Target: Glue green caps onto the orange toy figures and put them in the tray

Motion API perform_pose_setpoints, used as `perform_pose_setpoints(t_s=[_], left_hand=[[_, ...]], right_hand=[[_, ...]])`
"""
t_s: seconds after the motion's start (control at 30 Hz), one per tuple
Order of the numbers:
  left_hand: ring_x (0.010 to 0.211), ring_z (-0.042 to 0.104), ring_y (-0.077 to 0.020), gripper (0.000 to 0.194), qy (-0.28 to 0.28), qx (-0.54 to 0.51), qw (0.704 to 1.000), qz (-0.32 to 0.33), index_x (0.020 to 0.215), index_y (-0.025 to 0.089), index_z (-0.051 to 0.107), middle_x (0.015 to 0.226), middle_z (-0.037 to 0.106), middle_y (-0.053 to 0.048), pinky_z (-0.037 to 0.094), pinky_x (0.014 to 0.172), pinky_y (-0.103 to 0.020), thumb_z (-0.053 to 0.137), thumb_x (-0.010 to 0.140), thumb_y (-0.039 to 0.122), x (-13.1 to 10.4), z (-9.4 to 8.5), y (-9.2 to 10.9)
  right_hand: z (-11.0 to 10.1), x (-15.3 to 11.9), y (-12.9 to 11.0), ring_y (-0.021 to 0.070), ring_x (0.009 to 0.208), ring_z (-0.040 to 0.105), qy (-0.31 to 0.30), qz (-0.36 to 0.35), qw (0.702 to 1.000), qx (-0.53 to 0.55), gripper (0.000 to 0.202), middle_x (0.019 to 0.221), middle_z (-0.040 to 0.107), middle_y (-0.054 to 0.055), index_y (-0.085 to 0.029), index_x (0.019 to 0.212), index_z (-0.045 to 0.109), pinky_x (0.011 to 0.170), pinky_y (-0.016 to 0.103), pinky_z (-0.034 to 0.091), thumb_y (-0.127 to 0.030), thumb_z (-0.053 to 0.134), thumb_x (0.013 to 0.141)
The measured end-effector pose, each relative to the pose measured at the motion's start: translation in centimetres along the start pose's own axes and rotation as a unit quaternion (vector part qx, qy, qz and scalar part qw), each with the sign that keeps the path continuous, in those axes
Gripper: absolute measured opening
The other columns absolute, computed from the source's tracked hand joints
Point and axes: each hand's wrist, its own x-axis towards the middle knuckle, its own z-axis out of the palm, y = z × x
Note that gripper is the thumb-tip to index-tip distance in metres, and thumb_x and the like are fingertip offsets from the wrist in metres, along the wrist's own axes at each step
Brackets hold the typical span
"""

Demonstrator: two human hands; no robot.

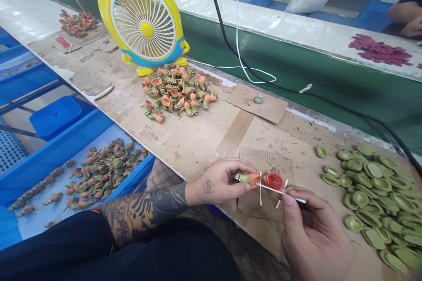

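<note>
Between the thumb and fingers of my left hand (224, 182) is a small green and orange figurine part (243, 178), its hollow orange end facing right. My right hand (316, 228) pinches a white cotton swab (280, 192), whose left tip is at the orange rim; whether it touches cannot be made out. Just behind the swab sits a small red dish (273, 181) with a glossy red inside. More cotton swabs (260, 202) lie on the cardboard on both sides of the dish.
Beyond my hands, similar figurine parts (178, 92) are heaped before a yellow fan (147, 28). Green oval pieces (379, 184) spread at right. A blue tray (125, 180) at lower left holds more parts. A black cable (329, 96) runs along the green divider (296, 70).
</note>
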Motion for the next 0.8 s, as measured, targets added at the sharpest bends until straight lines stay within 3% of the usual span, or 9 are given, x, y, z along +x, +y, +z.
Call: perform_pose_setpoints(t_s=[0.07,0.17,0.27,0.37,0.47,0.57,0.67,0.8], left_hand=[[0.109,0.067,-0.0237,0.025,-0.005,0.006,1.000,0.007,0.109,0.014,0.073,0.115,0.071,-0.014,0.053,0.097,-0.037,0.075,0.085,0.022,0.0,0.0,0.0],[0.103,0.066,-0.0211,0.032,0.014,-0.008,0.999,-0.052,0.117,0.015,0.070,0.113,0.070,-0.012,0.053,0.092,-0.034,0.073,0.088,0.028,-0.2,0.0,0.1],[0.098,0.065,-0.0188,0.039,0.039,-0.021,0.996,-0.083,0.123,0.016,0.063,0.112,0.068,-0.010,0.052,0.086,-0.031,0.073,0.089,0.032,-0.3,0.0,0.4],[0.101,0.064,-0.0201,0.031,0.049,-0.010,0.997,-0.052,0.114,0.016,0.062,0.108,0.068,-0.009,0.052,0.089,-0.033,0.072,0.090,0.034,-0.3,-0.1,0.8],[0.103,0.063,-0.0215,0.027,0.047,0.019,0.998,-0.035,0.109,0.016,0.062,0.108,0.068,-0.009,0.050,0.093,-0.036,0.070,0.091,0.035,-0.4,-0.1,1.2],[0.102,0.062,-0.0210,0.028,0.041,0.030,0.998,-0.044,0.109,0.016,0.061,0.107,0.067,-0.009,0.050,0.093,-0.035,0.069,0.091,0.036,-0.5,-0.1,1.3],[0.087,0.062,-0.0168,0.034,0.033,-0.025,0.996,-0.078,0.110,0.016,0.061,0.100,0.064,-0.006,0.052,0.080,-0.030,0.069,0.092,0.043,-0.6,-0.1,1.1],[0.079,0.059,-0.0136,0.044,0.036,-0.074,0.991,-0.107,0.112,0.015,0.065,0.095,0.064,-0.004,0.049,0.072,-0.026,0.074,0.089,0.050,-0.5,0.1,0.9]], right_hand=[[0.1,0.1,-0.2,0.0192,0.092,0.071,0.015,-0.025,0.999,0.012,0.010,0.094,0.072,0.005,-0.019,0.092,0.071,0.084,0.033,0.057,-0.024,0.077,0.086],[0.0,0.4,-0.4,0.0189,0.090,0.070,0.065,-0.054,0.996,0.027,0.013,0.095,0.071,0.005,-0.018,0.094,0.071,0.082,0.033,0.055,-0.020,0.079,0.084],[-1.1,1.0,0.2,0.0207,0.089,0.069,0.094,-0.026,0.995,-0.035,0.020,0.098,0.071,0.007,-0.017,0.100,0.071,0.080,0.035,0.054,-0.027,0.079,0.085],[-2.5,1.7,1.5,0.0225,0.085,0.068,0.051,-0.003,0.984,-0.170,0.027,0.096,0.073,0.008,-0.016,0.101,0.073,0.080,0.037,0.053,-0.039,0.075,0.088],[-3.3,2.2,2.6,0.0224,0.080,0.068,-0.008,-0.035,0.964,-0.265,0.027,0.091,0.074,0.007,-0.019,0.099,0.074,0.080,0.036,0.051,-0.044,0.070,0.091],[-3.0,2.6,2.9,0.0228,0.079,0.069,-0.044,-0.075,0.952,-0.292,0.024,0.088,0.074,0.006,-0.021,0.097,0.074,0.080,0.036,0.052,-0.043,0.066,0.092],[-2.5,2.7,2.6,0.0231,0.080,0.070,-0.064,-0.096,0.948,-0.296,0.022,0.086,0.074,0.006,-0.020,0.095,0.072,0.079,0.035,0.053,-0.041,0.064,0.093],[-2.6,2.2,2.4,0.0232,0.085,0.070,-0.025,-0.069,0.957,-0.282,0.024,0.091,0.074,0.007,-0.020,0.098,0.073,0.083,0.036,0.052,-0.042,0.067,0.093]])
